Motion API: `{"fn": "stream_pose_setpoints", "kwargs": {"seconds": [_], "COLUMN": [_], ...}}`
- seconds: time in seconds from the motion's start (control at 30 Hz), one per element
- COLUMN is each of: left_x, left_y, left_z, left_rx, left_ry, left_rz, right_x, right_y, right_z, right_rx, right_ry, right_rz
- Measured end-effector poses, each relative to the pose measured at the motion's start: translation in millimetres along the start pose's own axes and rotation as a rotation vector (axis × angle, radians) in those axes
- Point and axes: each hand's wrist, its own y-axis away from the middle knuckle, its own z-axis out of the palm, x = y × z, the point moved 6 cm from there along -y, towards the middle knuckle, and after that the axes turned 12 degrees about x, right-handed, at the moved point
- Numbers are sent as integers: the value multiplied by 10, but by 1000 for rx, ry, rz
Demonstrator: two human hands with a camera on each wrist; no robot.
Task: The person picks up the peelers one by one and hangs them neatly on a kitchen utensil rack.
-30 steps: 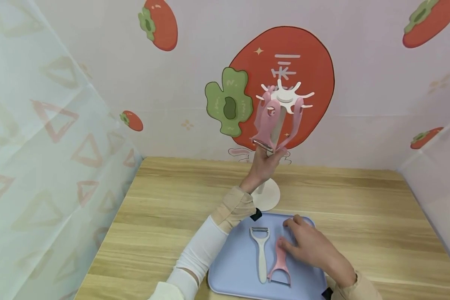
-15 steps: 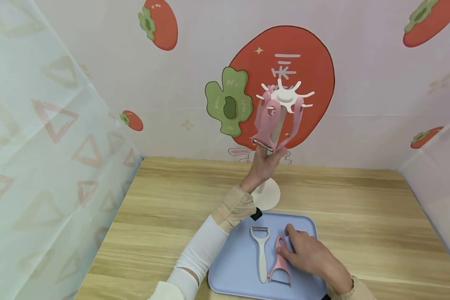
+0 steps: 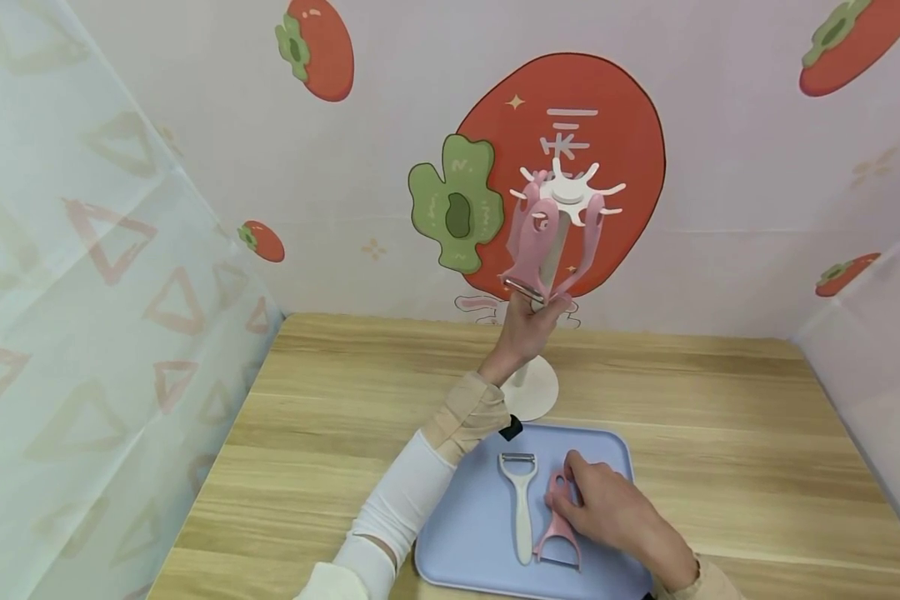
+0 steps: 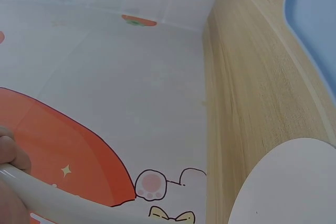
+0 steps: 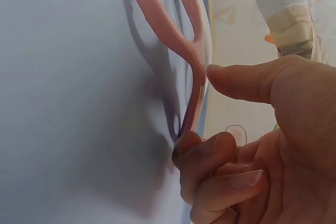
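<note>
Grips a white stand (image 3: 555, 250) with fingers of the left hand (image 3: 523, 335); on a blue tray (image 3: 468, 533), pinches a pink peeler (image 3: 560, 527) with the right hand (image 3: 607, 510).

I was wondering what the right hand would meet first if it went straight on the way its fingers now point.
Most likely the right hand would meet the pink Y-shaped peeler on the blue tray, whose handle lies right at its fingertips; whether they already touch is unclear.

The left side wears a white sleeve (image 3: 405, 487), beige cuff (image 3: 468, 415) and black tab (image 3: 511, 428); the right, beige fabric (image 3: 703, 582).
</note>
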Motion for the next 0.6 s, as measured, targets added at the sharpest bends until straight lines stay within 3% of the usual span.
{"fn": "stream_pose_setpoints", "kwargs": {"seconds": [0.6], "left_x": [-26], "left_y": [-3], "left_z": [-5], "left_rx": [0], "left_ry": [-8], "left_rz": [0], "right_x": [1], "right_y": [12], "right_z": [8], "right_rx": [65], "right_ry": [52], "right_rz": [28]}}
